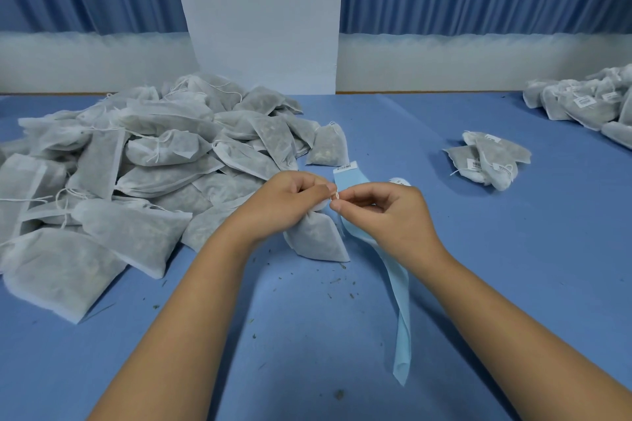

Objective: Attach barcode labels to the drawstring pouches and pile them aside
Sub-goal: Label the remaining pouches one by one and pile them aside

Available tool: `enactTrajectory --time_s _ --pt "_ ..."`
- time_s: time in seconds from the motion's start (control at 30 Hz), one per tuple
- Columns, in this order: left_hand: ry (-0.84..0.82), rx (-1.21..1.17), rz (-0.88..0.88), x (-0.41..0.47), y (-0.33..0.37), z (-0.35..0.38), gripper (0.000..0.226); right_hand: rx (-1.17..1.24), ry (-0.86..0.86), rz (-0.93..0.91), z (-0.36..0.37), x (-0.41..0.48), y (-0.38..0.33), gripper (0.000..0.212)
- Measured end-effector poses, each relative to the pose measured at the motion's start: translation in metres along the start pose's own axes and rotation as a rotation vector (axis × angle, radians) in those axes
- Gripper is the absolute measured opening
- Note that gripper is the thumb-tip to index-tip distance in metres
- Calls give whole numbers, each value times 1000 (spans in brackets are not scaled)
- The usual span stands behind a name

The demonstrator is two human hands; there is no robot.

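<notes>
A white mesh drawstring pouch (316, 241) lies on the blue table in front of me. My left hand (285, 202) grips its gathered top. My right hand (386, 212) pinches a small white barcode label (335, 195) right at the pouch's neck, fingertips of both hands meeting there. A light blue label backing strip (398, 297) runs under my right hand toward me, with one barcode label (344, 167) left at its far end. A label roll (400, 181) peeks out behind my right hand.
A big heap of unlabelled pouches (136, 174) fills the left side. A small pile of labelled pouches (489, 159) lies to the right, and a larger labelled pile (588, 106) sits at the far right edge. Herb crumbs dot the cloth near me.
</notes>
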State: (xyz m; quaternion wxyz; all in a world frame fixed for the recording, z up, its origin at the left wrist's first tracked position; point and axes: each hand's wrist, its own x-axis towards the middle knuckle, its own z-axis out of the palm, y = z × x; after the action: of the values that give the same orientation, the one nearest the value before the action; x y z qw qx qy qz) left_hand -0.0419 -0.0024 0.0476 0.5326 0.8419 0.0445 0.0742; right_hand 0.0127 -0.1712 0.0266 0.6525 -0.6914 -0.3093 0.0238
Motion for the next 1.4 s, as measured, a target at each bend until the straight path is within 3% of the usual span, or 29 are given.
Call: enactTrajectory --time_s 0.13,0.33,0.47,0.67,0.93,1.4 --pt "-4 -14 4 -2 1 0 25 -55 15 6 -1 2 1 14" --pt "22 154 23 -3 -1 4 25 47 -12 3 -3 4 1 11" --pt "16 112 54 -3 0 6 19 92 11 27 -4 5 1 13" --pt "-15 138 152 -6 3 9 21 272 100 211 -4 10 4 12" --pt "-4 370 254 -10 8 14 27 394 145 342 -5 13 3 20" --pt "-36 540 377 -10 12 17 29 281 183 376 -4 14 3 26"
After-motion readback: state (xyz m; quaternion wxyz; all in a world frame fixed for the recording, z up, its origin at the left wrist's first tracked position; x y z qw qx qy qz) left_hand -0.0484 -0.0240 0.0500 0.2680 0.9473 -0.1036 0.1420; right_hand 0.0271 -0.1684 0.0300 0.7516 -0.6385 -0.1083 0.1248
